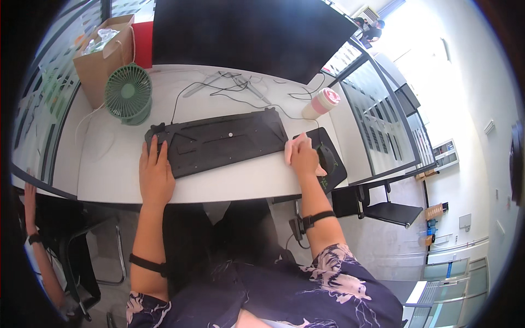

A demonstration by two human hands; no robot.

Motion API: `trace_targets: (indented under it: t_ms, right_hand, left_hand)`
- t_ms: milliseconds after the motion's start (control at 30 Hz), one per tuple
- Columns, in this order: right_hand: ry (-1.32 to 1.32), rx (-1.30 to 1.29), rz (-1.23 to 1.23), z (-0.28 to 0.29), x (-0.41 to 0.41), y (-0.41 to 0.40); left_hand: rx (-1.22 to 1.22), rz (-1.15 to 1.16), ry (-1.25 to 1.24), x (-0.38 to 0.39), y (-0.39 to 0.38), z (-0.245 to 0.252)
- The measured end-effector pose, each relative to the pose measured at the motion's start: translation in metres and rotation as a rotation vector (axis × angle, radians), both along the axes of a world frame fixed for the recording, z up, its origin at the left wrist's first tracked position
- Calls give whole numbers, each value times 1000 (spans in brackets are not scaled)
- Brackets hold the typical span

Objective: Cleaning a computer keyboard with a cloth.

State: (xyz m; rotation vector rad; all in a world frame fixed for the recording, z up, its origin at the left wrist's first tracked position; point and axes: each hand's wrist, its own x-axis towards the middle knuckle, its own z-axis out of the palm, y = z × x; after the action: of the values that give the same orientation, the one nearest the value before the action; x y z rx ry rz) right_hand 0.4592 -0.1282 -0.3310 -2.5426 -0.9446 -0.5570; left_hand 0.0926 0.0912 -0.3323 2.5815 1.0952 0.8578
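Note:
A black keyboard (pixel 221 141) lies upside down on the white desk, its underside facing up and its cable running off behind. My left hand (pixel 157 172) rests with its fingers spread on the keyboard's left end. At the right end, my right hand (pixel 304 158) grips a pink cloth (pixel 292 151), touching or very near the keyboard's edge. Beside that hand, a black computer mouse (pixel 327 159) sits on a dark mouse pad (pixel 338 174), partly behind the cloth and fingers.
Behind the keyboard stand a green desk fan (pixel 128 92), a paper bag (pixel 92 69), a large dark monitor (pixel 246 33) and a pink-and-white cup (pixel 321 103). Loose cables cross the white desk (pixel 233 180). Glass partitions flank it. Another person's arm (pixel 41 250) shows at far left.

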Motion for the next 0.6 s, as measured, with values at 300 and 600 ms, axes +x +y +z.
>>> trace_targets:
  t_ms: [300, 600]
  right_hand:
    - [65, 243, 40, -2, -10, -10]
    - [1360, 550, 24, 58, -5, 41]
  left_hand:
    - [-36, -10, -78, -5, -3, 8]
    - [-28, -19, -54, -8, -2, 3]
